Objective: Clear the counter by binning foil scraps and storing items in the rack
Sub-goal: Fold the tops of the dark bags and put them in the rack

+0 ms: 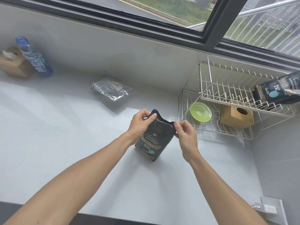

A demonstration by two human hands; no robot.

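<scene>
A black coffee bag (150,142) stands upright on the white counter (65,135) near the middle. My left hand (139,123) pinches the bag's top left corner, and my right hand (185,133) pinches its top right corner. A silver foil packet (110,90) lies flat on the counter behind the bag, near the wall. At the right stands a two-tier wire rack (227,95). A second black coffee bag (279,90) leans on the rack's upper shelf at the far right.
A green plate (200,112) and a wooden box (237,116) sit on the rack's lower shelf. A blue bottle (34,59) and a brown tissue box (13,64) stand at the far left. A white bin edge (267,210) shows at bottom right.
</scene>
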